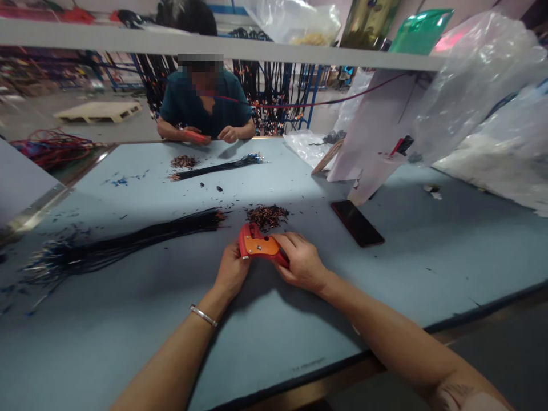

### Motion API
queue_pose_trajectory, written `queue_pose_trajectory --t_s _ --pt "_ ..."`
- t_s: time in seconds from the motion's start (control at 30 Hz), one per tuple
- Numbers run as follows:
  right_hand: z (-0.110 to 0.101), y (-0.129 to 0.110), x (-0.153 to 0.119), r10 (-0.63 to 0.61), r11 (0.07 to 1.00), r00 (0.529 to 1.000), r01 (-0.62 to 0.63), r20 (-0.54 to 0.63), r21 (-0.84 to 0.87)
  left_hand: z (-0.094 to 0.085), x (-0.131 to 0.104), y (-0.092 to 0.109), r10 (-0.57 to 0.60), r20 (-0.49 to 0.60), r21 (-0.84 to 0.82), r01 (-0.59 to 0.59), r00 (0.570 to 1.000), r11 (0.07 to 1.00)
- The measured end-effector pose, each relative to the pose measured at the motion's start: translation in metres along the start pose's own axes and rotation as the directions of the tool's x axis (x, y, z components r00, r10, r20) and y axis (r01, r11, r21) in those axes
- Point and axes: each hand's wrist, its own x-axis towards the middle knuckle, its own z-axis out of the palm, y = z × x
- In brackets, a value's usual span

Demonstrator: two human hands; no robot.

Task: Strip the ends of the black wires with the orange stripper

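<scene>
A red and orange hand tool [262, 246] is held above the blue-grey table [295, 325], near its middle. My right hand [302, 261] is closed around the tool's red handle. My left hand [233, 267] is closed at the tool's left end; its fingers are mostly behind the tool, and whatever else they hold is hidden. Just beyond the tool lies a pile of small black and copper-coloured scraps [268, 217]. To the left stretches a long bundle of black wires [141, 240], with blue and silvery tips at its far left end.
A dark phone [357, 222] lies right of the scraps, near a white holder [372, 174]. Across the table, a person [205, 108] holds a red tool behind a second wire bundle [218, 167]. A shelf [274, 50] spans above. Plastic bags [492, 142] fill the right.
</scene>
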Motion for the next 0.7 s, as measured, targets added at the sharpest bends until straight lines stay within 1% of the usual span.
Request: queue_pose_trajectory --t_s 0.27,0.43,0.53,0.7 --pt "0.004 0.004 -0.001 0.012 0.999 0.998 -0.014 0.06 0.036 -0.001 0.001 -0.001 -0.063 0.041 0.046 0.061 0.997 0.997" --pt "0.006 0.007 0.001 0.034 0.999 0.994 -0.035 0.106 0.005 -0.001 0.0 0.001 -0.102 0.023 0.078 0.1 0.994 0.992" --pt "0.006 0.008 0.003 0.047 0.999 0.99 -0.045 0.132 -0.017 0.0 0.001 -0.001 -0.117 0.016 0.035 0.116 0.993 0.993" --pt "0.006 0.011 0.006 0.069 0.996 0.983 -0.06 0.171 -0.061 0.0 0.004 -0.011 -0.152 0.021 -0.072 0.153 0.988 0.986"
